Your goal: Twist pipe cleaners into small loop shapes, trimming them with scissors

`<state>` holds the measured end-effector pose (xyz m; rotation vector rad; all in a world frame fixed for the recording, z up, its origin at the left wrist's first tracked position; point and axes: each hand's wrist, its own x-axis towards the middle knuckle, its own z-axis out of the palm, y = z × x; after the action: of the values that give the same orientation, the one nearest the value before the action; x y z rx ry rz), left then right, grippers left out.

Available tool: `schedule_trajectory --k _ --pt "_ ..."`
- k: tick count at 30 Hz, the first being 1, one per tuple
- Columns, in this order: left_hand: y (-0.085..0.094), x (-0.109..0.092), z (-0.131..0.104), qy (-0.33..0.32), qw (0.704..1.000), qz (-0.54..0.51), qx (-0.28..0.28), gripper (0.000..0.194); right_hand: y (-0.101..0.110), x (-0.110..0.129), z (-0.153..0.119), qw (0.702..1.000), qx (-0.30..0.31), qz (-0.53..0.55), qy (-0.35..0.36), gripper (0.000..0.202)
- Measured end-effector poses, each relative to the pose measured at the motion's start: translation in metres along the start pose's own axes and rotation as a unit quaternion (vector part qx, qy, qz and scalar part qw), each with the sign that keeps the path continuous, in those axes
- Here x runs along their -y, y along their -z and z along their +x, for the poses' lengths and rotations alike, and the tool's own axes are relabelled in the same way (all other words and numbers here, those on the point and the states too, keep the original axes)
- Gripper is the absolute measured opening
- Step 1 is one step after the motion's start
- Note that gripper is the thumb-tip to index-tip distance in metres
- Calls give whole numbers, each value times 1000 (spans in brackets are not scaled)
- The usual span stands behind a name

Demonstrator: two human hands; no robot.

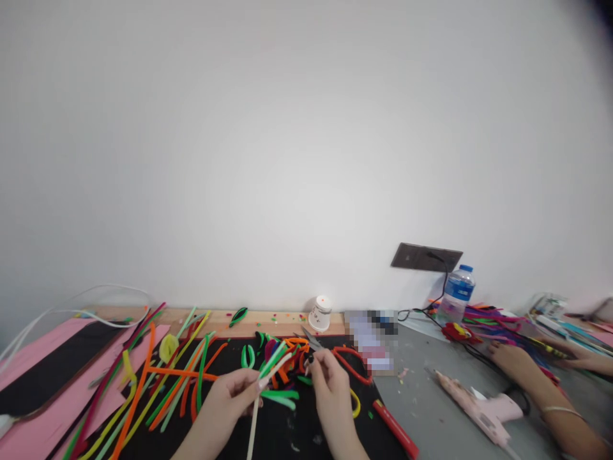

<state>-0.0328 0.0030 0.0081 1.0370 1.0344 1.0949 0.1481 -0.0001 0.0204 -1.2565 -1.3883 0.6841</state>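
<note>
My left hand [239, 393] is closed around a small bundle of fuzzy pipe cleaners [272, 361], green and cream. A long cream stem [253, 428] runs down below the fingers. To its right, my right hand [330, 383] has thumb and fingertips pinched together; whatever lies between them is too small to make out. Scissor blades [312, 340] lie just beyond the right fingertips. Between and behind the hands is a heap of orange, red and purple pipe cleaner pieces [287, 367]. A red loop [354, 365] shows right of my right hand.
Loose pipe cleaners [182, 383] spread left, beside pink sheets [43, 351]. A white paper cup [320, 313] stands by the wall. Rightward are a red tube-shaped object [395, 429], a pink glue gun [483, 409], a water bottle [458, 297] and another person's arm [531, 380].
</note>
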Motion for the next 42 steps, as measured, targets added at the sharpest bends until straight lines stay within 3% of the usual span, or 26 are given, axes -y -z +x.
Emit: schedule_trajectory --k 2,3,8,10,14,20,24,27,35,42 --pt "3 -3 0 -16 998 -26 -52 31 1 6 -4 998 -35 -39 36 17" --pt "5 -4 0 -24 996 -38 -74 31 0 9 -6 997 -23 -62 49 18" --pt "8 -4 0 -47 990 -53 -120 32 -20 17 -24 974 182 -111 71 6" --pt "6 -3 -1 -50 990 -53 -120 32 -29 16 -29 966 216 -130 60 14" --pt "3 -1 -1 -52 991 -50 -115 30 -39 13 -33 966 215 -130 66 13" --pt "5 3 0 -59 991 -50 -113 26 -40 17 -31 981 190 -50 3 17" --pt "4 1 0 -61 991 -39 -113 26 -39 17 -31 974 223 -41 -26 16" --pt "4 -1 0 -63 991 -34 -116 28 -38 15 -30 966 250 -56 -14 13" --pt "3 -2 -2 -68 990 -32 -117 26 -40 9 -32 961 255 -102 13 14" --pt "10 -1 3 -74 991 -35 -102 24 -28 13 -27 979 173 -92 49 17"
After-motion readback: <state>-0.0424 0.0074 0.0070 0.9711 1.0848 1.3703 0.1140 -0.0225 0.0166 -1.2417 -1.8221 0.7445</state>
